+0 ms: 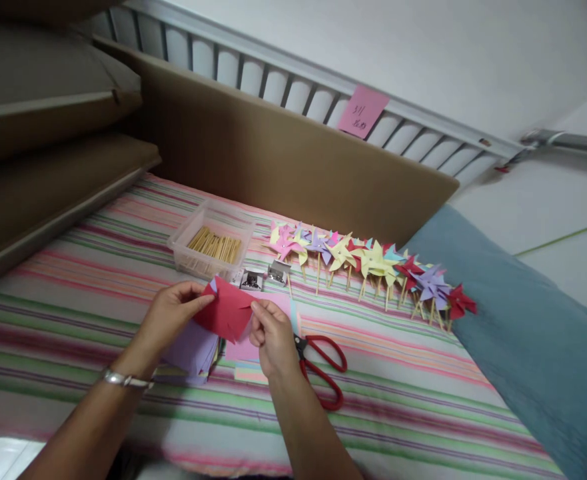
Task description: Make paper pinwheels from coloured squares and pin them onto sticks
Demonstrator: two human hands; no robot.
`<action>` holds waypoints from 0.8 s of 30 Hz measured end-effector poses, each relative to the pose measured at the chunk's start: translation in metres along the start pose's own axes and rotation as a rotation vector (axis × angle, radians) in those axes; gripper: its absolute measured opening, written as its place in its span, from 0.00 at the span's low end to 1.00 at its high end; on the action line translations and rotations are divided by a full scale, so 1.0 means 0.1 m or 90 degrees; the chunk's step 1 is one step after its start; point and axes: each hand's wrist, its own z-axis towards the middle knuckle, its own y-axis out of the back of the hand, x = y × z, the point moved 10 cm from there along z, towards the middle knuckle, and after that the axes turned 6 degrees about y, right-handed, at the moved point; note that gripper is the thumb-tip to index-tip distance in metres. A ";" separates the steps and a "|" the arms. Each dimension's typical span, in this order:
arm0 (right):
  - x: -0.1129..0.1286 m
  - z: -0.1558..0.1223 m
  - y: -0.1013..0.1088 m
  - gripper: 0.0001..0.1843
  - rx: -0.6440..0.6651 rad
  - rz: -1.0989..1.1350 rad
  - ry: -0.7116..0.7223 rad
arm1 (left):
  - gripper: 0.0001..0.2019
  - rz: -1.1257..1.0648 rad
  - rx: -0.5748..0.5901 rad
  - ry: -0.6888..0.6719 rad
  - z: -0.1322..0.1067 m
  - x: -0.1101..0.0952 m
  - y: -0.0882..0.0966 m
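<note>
A red paper square [226, 312] with slits cut in from its corners is held up between both hands. My left hand [178, 308] pinches its left edge, where a bit of purple shows at the corner. At the right corner, beside a slit, my right hand [271, 333] grips it with thumb and fingers. Beneath lie a pile of purple paper sheets [189, 348] and some pink paper [247, 347], both partly hidden. Scissors with red handles [327, 373] rest just right of my right hand, their blades covered by it.
A clear plastic box [210, 243] holds many short wooden sticks. Near it stand two small open containers of shiny bits [252, 280]. Finished paper pinwheels [373, 261] on sticks line the right side. A cardboard sheet [293, 153] leans along the back; folded cardboard [58, 180] is stacked left.
</note>
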 end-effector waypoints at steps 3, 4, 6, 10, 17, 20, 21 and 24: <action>-0.09 0.00 -0.04 0.14 0.010 0.011 -0.023 | 0.11 0.015 -0.009 0.017 -0.03 -0.02 0.04; -0.12 0.00 -0.05 0.15 0.014 0.013 -0.031 | 0.11 0.016 -0.009 0.020 -0.05 -0.04 0.06; -0.16 0.00 -0.08 0.15 0.021 0.012 -0.046 | 0.11 0.013 -0.009 0.021 -0.07 -0.07 0.10; -0.16 0.03 -0.05 0.16 0.014 -0.025 -0.038 | 0.10 0.014 -0.047 0.017 -0.06 -0.09 0.25; -0.10 0.05 0.07 0.19 -0.036 -0.138 0.026 | 0.10 -0.009 -0.110 0.010 -0.05 -0.12 0.42; -0.08 0.03 0.06 0.18 -0.032 -0.174 0.040 | 0.11 -0.032 -0.096 0.026 -0.07 -0.10 0.40; -0.07 0.02 0.04 0.17 -0.029 -0.183 0.045 | 0.11 -0.054 -0.085 0.038 -0.07 -0.08 0.38; -0.05 -0.01 -0.03 0.18 0.003 -0.179 0.054 | 0.11 -0.130 -0.041 0.055 -0.07 -0.04 0.28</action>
